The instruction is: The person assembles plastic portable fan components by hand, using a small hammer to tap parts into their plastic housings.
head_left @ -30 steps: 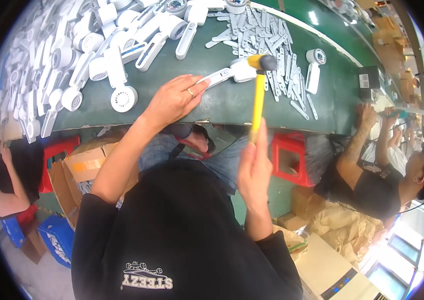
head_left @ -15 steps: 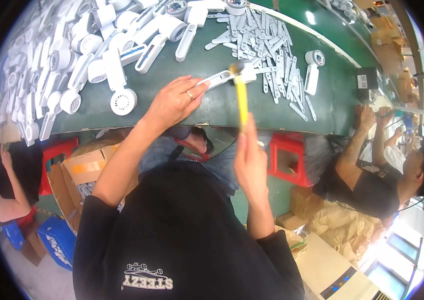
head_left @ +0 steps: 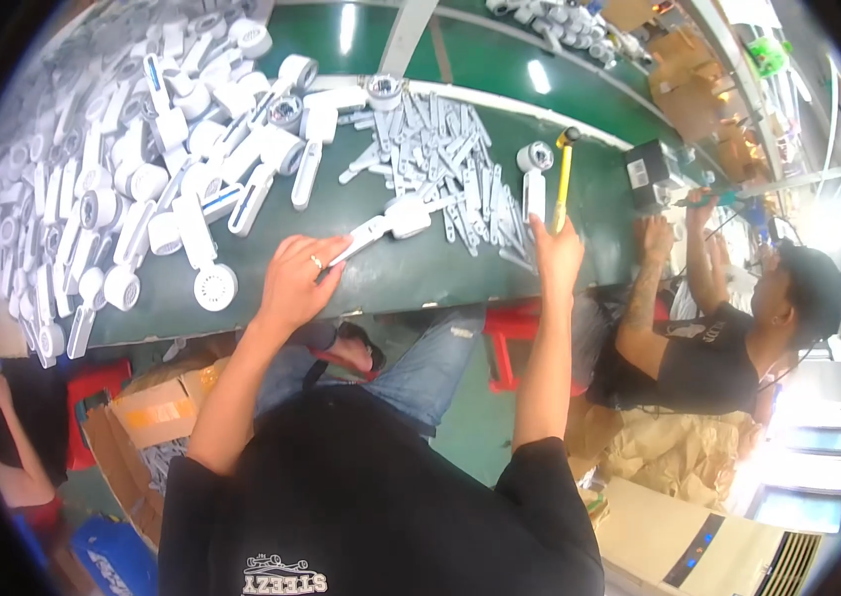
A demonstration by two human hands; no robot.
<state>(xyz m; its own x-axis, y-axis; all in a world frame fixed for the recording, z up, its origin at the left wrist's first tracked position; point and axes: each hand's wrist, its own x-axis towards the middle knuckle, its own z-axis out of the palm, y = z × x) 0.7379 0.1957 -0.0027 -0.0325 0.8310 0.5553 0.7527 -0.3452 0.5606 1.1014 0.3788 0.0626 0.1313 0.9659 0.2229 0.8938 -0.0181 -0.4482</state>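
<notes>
My left hand [head_left: 301,283] is closed on the handle end of a white round-headed handle piece [head_left: 369,236], which looks like a shower head or small fan body. It lies tilted low over the bench, its head pointing away to the right. A thin grey strip [head_left: 440,203] sticks out beyond that head. In my right hand [head_left: 558,256] is a hammer with a yellow handle [head_left: 563,184] and a dark head [head_left: 567,137], held upright. Just beside those fingers lies another white round-headed piece [head_left: 534,189]; whether they touch it, I cannot tell.
A large heap of white round-headed pieces [head_left: 133,179] covers the left of the green bench [head_left: 371,283]. Several loose grey strips [head_left: 430,149] are piled at its middle. A co-worker [head_left: 708,338] sits at the right. Below are a cardboard box [head_left: 157,409] and a red stool [head_left: 510,343].
The hammer has moved from over the held piece's head to the right, beside another white piece. My left hand keeps its hold. The whole view has shifted.
</notes>
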